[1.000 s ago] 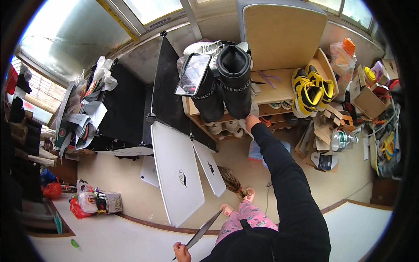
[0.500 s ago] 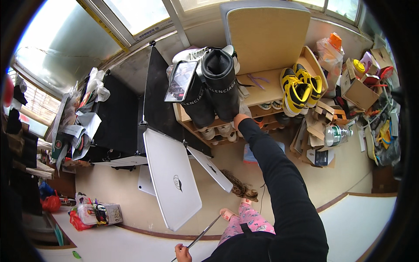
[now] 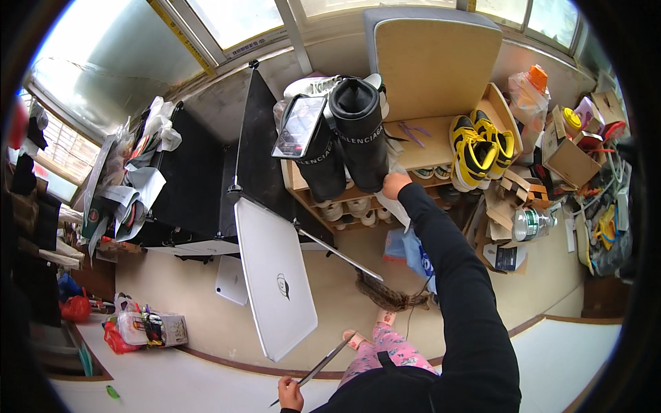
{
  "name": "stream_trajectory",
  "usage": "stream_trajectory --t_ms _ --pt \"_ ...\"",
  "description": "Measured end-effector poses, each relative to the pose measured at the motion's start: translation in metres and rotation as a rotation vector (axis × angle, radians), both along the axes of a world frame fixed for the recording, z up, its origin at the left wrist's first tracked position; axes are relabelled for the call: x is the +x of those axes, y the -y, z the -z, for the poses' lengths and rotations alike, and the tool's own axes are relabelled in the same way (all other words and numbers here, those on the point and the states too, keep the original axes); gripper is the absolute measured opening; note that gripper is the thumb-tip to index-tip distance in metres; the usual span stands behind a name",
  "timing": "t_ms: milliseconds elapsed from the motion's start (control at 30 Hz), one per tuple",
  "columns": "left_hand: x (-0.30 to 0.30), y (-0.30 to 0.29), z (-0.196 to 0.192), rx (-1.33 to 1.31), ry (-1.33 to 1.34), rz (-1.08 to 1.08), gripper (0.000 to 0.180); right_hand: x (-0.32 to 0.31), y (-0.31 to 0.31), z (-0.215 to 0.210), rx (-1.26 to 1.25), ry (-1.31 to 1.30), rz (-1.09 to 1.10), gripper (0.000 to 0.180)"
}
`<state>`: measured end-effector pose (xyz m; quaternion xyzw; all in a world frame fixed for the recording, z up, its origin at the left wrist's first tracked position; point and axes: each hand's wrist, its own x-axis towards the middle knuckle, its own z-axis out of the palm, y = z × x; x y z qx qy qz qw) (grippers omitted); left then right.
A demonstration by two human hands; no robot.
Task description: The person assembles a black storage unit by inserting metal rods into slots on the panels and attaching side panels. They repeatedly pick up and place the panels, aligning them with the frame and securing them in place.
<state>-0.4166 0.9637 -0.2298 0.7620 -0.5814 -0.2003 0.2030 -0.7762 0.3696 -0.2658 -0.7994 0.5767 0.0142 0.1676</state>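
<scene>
Beside the foot of the tall black boots (image 3: 361, 141), my right hand (image 3: 396, 185) is closed on a thin white sheet (image 3: 397, 208), paper or plastic, that hangs down in front of the shoe rack (image 3: 441, 160). A phone (image 3: 300, 126) with its screen lit leans on the left boot. At the lower edge, my left hand (image 3: 290, 394) is closed round a long thin dark stick (image 3: 323, 361) that slants up to the right. Yellow and black sneakers (image 3: 474, 155) stand on the bench top, right of my right hand.
A tabby cat (image 3: 382, 294) is on the floor by my feet, next to a blue plastic bag (image 3: 412, 255). White cabinet doors (image 3: 277, 275) stand open at centre left. Cardboard boxes (image 3: 570, 160) and a clear bottle (image 3: 530, 224) crowd the right side. Bagged things (image 3: 148, 327) lie at lower left.
My right hand has moved slightly right, drawing the white sheet out from beside the boots. The cat has shifted, the smaller cabinet door has swung, and more of the blue bag shows.
</scene>
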Motion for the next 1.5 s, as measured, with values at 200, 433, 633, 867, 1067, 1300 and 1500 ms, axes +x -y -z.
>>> stream_trajectory --t_ms 200,433,633,867,1067,1300,1500 --pt "-0.005 0.017 0.000 -0.026 0.005 0.091 0.011 -0.011 0.002 0.007 0.047 0.412 0.169 0.033" --pt "-0.003 0.026 0.022 -0.045 -0.040 0.136 0.014 -0.029 0.016 0.037 0.162 0.923 0.344 0.023" --pt "-0.012 0.038 0.025 -0.039 -0.050 0.130 0.014 -0.038 0.012 0.062 0.179 1.268 0.531 0.026" --pt "-0.046 0.082 0.037 -0.036 -0.147 0.195 0.011 -0.035 0.000 0.060 0.181 0.794 0.302 0.027" --pt "-0.087 0.131 0.004 0.021 -0.181 0.285 0.009 -0.045 -0.010 0.059 -0.062 0.484 0.567 0.029" --pt "-0.131 0.187 -0.054 -0.027 -0.150 0.348 0.006 -0.039 0.012 0.073 0.008 0.530 0.695 0.061" --pt "-0.167 0.240 -0.075 -0.081 -0.060 0.391 0.006 -0.033 0.031 0.095 0.166 0.640 0.604 0.049"
